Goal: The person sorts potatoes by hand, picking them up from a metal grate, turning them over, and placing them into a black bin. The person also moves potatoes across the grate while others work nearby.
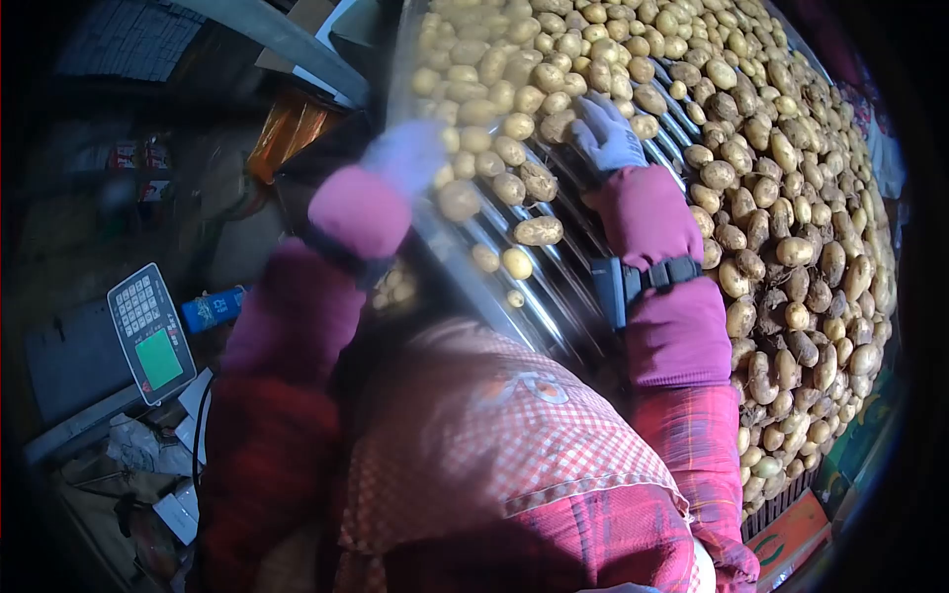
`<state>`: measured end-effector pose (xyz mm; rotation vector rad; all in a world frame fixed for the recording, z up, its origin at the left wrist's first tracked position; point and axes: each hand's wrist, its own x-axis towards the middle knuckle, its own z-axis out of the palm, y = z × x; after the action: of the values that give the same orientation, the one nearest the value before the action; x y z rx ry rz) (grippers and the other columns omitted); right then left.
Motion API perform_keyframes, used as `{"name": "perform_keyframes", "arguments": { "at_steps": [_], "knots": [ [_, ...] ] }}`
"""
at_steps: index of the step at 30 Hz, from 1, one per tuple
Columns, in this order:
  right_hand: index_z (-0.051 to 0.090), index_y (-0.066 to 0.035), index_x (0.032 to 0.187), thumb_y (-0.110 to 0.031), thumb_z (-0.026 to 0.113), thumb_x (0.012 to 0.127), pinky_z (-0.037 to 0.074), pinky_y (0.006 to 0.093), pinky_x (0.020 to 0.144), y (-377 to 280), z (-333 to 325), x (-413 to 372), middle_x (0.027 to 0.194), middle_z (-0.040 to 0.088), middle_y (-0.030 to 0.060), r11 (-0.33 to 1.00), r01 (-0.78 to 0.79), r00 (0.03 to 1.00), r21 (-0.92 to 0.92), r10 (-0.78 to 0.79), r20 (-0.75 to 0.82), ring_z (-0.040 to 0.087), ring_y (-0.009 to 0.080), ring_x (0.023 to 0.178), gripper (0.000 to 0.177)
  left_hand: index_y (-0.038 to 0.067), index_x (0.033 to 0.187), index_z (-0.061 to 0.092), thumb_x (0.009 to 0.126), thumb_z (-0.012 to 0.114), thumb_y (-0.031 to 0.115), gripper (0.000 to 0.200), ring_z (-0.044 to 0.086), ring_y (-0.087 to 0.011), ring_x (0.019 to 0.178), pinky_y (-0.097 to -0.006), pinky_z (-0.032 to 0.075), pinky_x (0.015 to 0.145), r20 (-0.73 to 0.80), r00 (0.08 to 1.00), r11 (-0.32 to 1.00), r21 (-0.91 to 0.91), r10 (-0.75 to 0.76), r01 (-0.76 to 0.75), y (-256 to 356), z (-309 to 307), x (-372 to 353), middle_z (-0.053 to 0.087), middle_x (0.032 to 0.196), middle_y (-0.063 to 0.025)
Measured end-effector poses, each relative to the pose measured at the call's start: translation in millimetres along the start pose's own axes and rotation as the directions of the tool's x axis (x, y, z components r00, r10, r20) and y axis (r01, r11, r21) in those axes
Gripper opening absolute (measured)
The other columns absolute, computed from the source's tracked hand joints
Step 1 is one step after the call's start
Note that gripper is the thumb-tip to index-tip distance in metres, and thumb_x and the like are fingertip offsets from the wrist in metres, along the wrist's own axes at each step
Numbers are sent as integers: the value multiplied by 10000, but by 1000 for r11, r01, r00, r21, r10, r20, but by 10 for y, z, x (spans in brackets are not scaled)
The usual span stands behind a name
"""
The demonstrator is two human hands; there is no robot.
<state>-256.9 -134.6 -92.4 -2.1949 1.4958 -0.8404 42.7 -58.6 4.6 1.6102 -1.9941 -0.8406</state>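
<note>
My right hand [610, 136], in a pale glove, reaches over the metal rollers [549, 311] with its fingers stretched out and apart. Its fingertips are right at a brown, soil-covered potato [559, 127] and the potatoes around it. My left hand [407, 155], gloved too, is smeared by motion at the left rim of the roller table, beside pale potatoes [477, 138]. Between my hands lie several loose potatoes, among them a long one with dark soil on it [539, 231] and a small, cleaner yellow one [516, 263].
A dense heap of potatoes [794, 251], many soil-covered, fills the right side. At the left stands a scale display [151, 333] with keypad and green screen, next to a blue packet [213, 309]. A metal bar [287, 44] crosses the upper left. An orange-red box [791, 539] sits at lower right.
</note>
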Motion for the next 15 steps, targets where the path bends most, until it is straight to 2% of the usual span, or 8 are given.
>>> {"name": "perform_keyframes", "arguments": {
  "at_steps": [2, 3, 4, 6, 7, 11, 13, 15],
  "knots": [
    [579, -110, 1166, -286, 519, 863, 453, 436, 893, -340, -186, -140, 1185, 567, 171, 988, -146, 982, 47, 151, -115, 566, 334, 1050, 355, 48, 1226, 538, 868, 566, 277, 426, 554, -345, 1074, -414, 436, 919, 110, 993, 986, 163, -50, 31, -74, 102, -217, 569, 1173, -188],
    [595, -92, 1049, -221, 527, 850, 477, 457, 768, -605, -336, -222, 1011, 608, 165, 998, -59, 983, -27, 54, -178, 596, 350, 874, 246, 66, 1242, 531, 852, 576, 306, 461, 559, -348, 1049, -434, 436, 906, 179, 978, 971, 230, -107, 64, 2, 194, -323, 561, 1172, -175],
    [588, -82, 968, -158, 541, 822, 476, 457, 681, -882, -457, -329, 899, 597, 159, 996, 41, 991, 75, -30, -134, 584, 356, 777, 171, 79, 1250, 526, 833, 582, 329, 489, 554, -345, 1037, -446, 434, 889, 218, 976, 909, 408, -11, -81, 104, 254, -403, 544, 1179, -168],
    [581, -70, 924, -106, 563, 763, 481, 425, 628, -1212, -411, -650, 851, 585, 134, 933, 336, 941, 125, -328, -79, 586, 323, 735, 166, 104, 1259, 518, 798, 590, 371, 538, 544, -338, 1017, -466, 428, 856, 291, 954, 751, 614, 69, -242, 272, 328, -451, 508, 1192, -157],
    [590, -70, 995, -150, 593, 741, 480, 436, 730, -1347, -384, -812, 908, 588, 133, 912, 356, 916, 201, -383, 116, 589, 326, 834, 266, 115, 1261, 515, 782, 593, 390, 558, 539, -334, 1009, -473, 425, 840, 311, 948, 703, 660, 65, -264, 321, 363, -437, 490, 1199, -151],
    [573, -98, 1147, -258, 643, 707, 383, 506, 931, -1174, -125, -1208, 1154, 534, 122, 823, 568, 807, 19, -561, 186, 485, 358, 1126, 473, 124, 1238, 522, 767, 600, 408, 556, 516, -321, 1054, -469, 422, 833, 308, 951, 738, 648, -27, -189, 247, 475, -355, 448, 1229, -155],
    [579, -107, 1136, -244, 637, 738, 386, 518, 935, -1054, -196, -1112, 1190, 541, 115, 856, 507, 846, -103, -471, 250, 477, 361, 1153, 425, 123, 1240, 518, 780, 594, 397, 541, 528, -324, 1045, -450, 435, 841, 213, 977, 775, 621, -27, -114, 169, 568, -272, 473, 1204, -154],
    [580, -98, 1137, -229, 629, 757, 390, 507, 938, -898, -343, -1054, 1191, 555, 118, 896, 396, 901, -202, -337, 272, 494, 350, 1137, 405, 123, 1241, 514, 796, 596, 359, 510, 545, -310, 1041, -441, 454, 831, 216, 976, 922, 382, -25, -61, 135, 504, -226, 502, 1176, -145]
  ]
}}
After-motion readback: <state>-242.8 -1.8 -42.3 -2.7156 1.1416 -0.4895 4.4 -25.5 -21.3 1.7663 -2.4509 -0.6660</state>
